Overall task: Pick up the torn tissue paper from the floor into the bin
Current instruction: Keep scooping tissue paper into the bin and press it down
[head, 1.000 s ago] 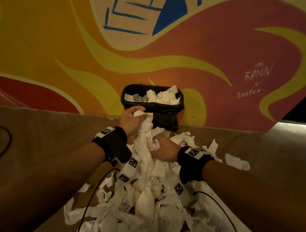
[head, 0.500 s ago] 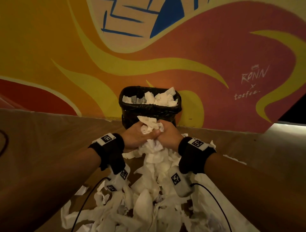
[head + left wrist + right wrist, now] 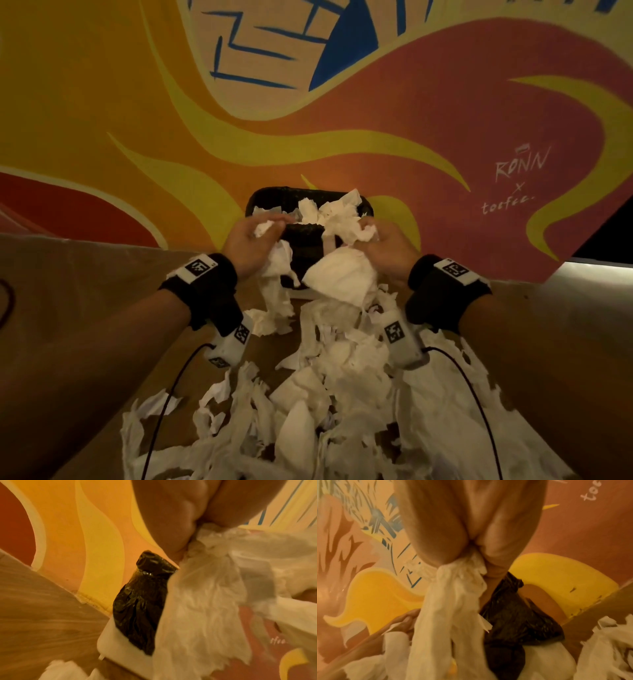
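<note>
A small bin (image 3: pixel 270 195) lined with a black bag (image 3: pixel 137 608) stands against the painted wall, heaped with white tissue (image 3: pixel 329 209). My left hand (image 3: pixel 255 236) grips a bunch of torn tissue paper (image 3: pixel 277 260) at the bin's front rim; strips hang down from it (image 3: pixel 202 601). My right hand (image 3: pixel 380 240) grips another bunch (image 3: pixel 342 277) at the rim's right side, its tail drooping in front of the bag (image 3: pixel 452 601). A big pile of torn tissue (image 3: pixel 335 394) lies on the floor below my wrists.
The mural wall (image 3: pixel 376 120) rises right behind the bin. Wooden floor (image 3: pixel 85 274) spreads to the left. Black cables (image 3: pixel 161 411) run from the wrist cameras across the tissue pile. A pale ledge (image 3: pixel 589 274) sits at the right.
Both hands have risen from the floor pile to the bin's rim and moved apart, each carrying its own bunch of tissue. Strips now trail down from them.
</note>
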